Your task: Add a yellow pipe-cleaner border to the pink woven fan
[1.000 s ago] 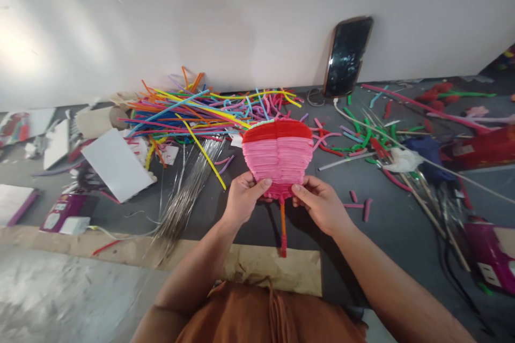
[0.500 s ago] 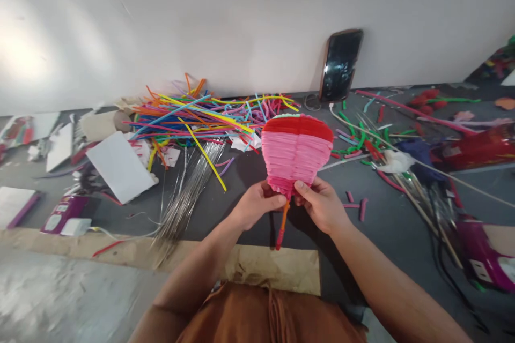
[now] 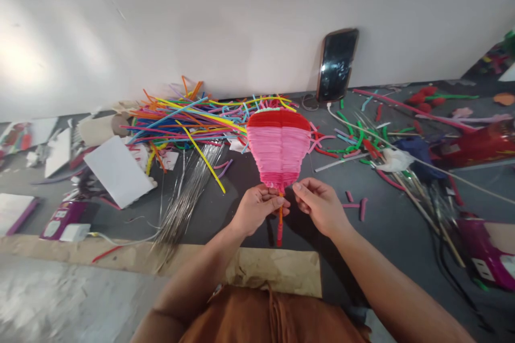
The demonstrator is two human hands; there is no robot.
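Observation:
A fan-shaped piece made of pipe cleaners (image 3: 279, 147) stands upright before me, with a red band on top, pink rows below and a pale green edge. Its narrow lower end runs into a thin orange and red stem (image 3: 280, 225). My left hand (image 3: 259, 206) is closed round the top of this stem, thumb in front. Just right of the piece's lower edge is my right hand (image 3: 319, 203), apart from it, with its fingers loosely bent and nothing visible in them. The piece's back is hidden.
Loose coloured pipe cleaners (image 3: 181, 118) are heaped at the back, beside a bundle of thin metal wires (image 3: 181, 209). A phone (image 3: 337, 64) leans on the wall, its white cable (image 3: 422, 163) crossing the right side. A white card (image 3: 118, 171) lies left; green pieces (image 3: 356, 136) lie right.
My right hand has let go of the fan-shaped piece and is now beside it. The piece has shifted left and stands straighter, held by my left hand alone.

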